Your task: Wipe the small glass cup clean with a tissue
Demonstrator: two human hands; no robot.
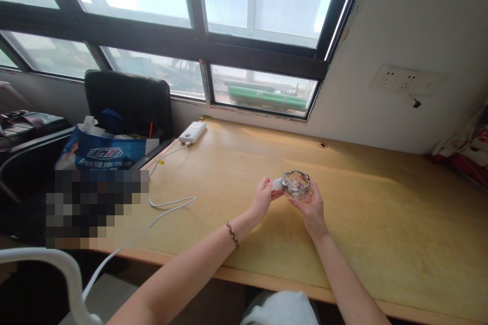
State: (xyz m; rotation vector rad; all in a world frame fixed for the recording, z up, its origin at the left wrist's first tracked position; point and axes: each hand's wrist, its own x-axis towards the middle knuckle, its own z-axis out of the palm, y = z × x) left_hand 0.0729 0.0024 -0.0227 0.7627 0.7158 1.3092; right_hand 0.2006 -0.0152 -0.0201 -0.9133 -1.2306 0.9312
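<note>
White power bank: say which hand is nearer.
Left. The left hand is right of the power bank, nearer the camera; the right hand, holding the glass bowl, is farther right.

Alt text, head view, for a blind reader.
A person's right hand holds a clear glass bowl over a yellowish table; the left hand holds a small white object at the bowl's edge. A corded white device lies farther back, left, below a window.

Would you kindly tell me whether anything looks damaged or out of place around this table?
Yes: the wall looks patchy beside the window frame, with dark and orange-brown marks. A small dark object sits just below the socket panel; I cannot tell what it is.
</note>
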